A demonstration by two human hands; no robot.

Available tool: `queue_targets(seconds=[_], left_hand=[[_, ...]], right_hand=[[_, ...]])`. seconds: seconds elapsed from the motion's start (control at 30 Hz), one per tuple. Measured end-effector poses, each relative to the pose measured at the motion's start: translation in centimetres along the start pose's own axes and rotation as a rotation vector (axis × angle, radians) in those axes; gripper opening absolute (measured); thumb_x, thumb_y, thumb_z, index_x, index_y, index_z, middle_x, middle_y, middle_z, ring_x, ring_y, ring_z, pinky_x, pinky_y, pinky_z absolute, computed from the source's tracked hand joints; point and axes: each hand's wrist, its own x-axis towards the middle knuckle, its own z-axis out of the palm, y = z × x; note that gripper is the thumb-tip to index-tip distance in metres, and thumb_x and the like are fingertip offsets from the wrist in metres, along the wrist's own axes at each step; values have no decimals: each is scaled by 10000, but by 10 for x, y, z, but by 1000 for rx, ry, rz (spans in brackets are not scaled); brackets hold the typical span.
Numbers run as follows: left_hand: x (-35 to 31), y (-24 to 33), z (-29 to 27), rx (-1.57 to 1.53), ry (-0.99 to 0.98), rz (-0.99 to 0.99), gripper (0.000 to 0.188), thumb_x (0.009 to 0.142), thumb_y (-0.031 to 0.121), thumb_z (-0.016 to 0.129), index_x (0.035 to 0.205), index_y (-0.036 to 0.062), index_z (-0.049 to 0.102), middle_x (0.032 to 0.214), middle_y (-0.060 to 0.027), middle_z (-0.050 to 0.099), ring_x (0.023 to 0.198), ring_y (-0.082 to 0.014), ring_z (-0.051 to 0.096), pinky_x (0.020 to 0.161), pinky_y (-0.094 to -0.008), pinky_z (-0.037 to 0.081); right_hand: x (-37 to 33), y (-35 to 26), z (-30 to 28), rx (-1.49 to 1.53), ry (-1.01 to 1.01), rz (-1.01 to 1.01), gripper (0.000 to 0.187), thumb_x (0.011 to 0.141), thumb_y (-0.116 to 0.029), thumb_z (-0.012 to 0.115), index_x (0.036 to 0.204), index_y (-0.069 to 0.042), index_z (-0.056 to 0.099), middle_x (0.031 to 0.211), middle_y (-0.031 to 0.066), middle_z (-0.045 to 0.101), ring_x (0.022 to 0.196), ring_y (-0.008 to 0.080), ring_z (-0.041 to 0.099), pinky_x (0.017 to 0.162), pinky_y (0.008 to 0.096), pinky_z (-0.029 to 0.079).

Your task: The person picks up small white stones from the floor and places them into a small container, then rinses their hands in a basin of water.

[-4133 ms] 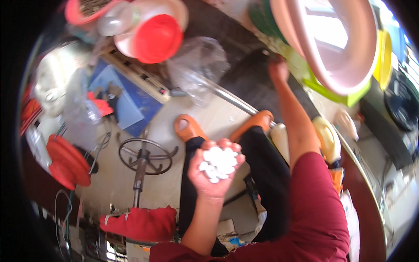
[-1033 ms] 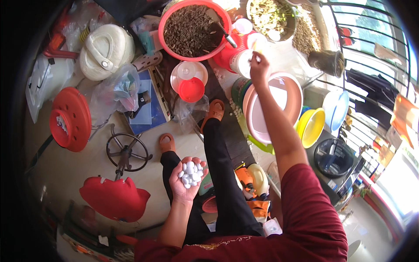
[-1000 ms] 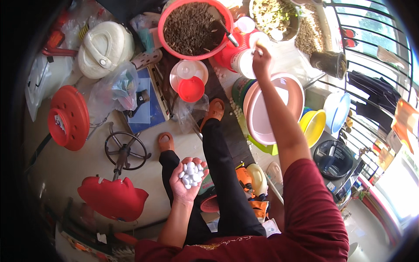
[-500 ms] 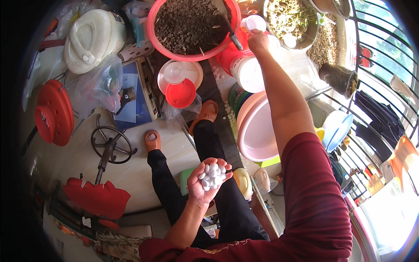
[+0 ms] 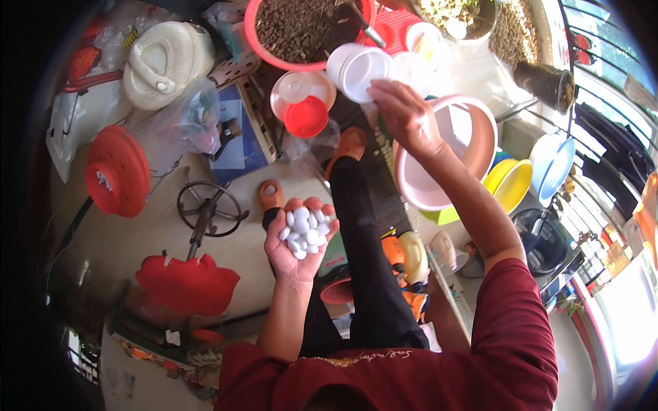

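Observation:
My left hand (image 5: 288, 264) is cupped palm up in front of my legs. It holds a heap of white rounded tablet-like pieces (image 5: 303, 231), with the fingers curled up around them. My right hand (image 5: 408, 116) reaches forward, its fingertips at the near rim of a white translucent plastic tub (image 5: 368, 74). The tub is tilted, its mouth facing me, and looks raised in that hand. Behind it stand a white cup (image 5: 423, 39) and a red container (image 5: 391, 26).
A red basin of soil (image 5: 301, 65) with a trowel lies ahead. A pink basin (image 5: 418, 188) is below my right forearm, near a yellow basin (image 5: 513, 185). A red lid (image 5: 306, 117) is ahead of my left hand. A red stool (image 5: 188, 284) lies on the left.
My right hand has drawn back from the far containers and is now nearer, with the white tub at its fingers. My left hand still carries the white pieces. The whole view has shifted.

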Motion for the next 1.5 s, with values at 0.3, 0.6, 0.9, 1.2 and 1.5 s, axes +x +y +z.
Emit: queue_targets(seconds=[0.3,0.6,0.9,1.2,1.5], left_hand=[[-84,69,4,243,-12,-62,295,902,297,471,1075,85,582,1061,-132,540,1076,-324,499,895,-471,446],[-164,111,-36,331,82,-39,286,916,302,452,1057,85,574,1066,-140,521,1052,-326,480,877,-477,450],[-143,97,-103,211,112,-53,282,909,287,466,1068,76,564,1114,-149,512,1125,-356,456,935,-507,409],[-79,98,-113,355,120,3,310,904,271,463,1088,49,578,1075,-170,588,1062,-337,536,928,-481,416],[-47,37,-100,731,124,233,323,880,289,482,1033,22,581,999,-164,612,938,-280,595,847,-401,475]], right_hand=[[-69,-168,11,58,96,154,308,634,7,652,936,-33,601,964,79,597,853,254,588,719,337,498],[-137,-230,50,1120,-128,908,128,873,-144,544,943,-41,578,904,81,602,802,241,580,720,371,471],[-226,-178,221,1951,187,1488,182,922,-192,463,1004,-64,563,871,19,600,797,114,556,784,292,452],[-194,-239,128,342,-164,333,153,691,-106,693,809,-94,595,806,45,526,754,240,511,690,331,446],[-185,-249,85,61,-153,184,146,632,-110,591,775,-115,558,799,23,472,791,206,480,765,338,421]])
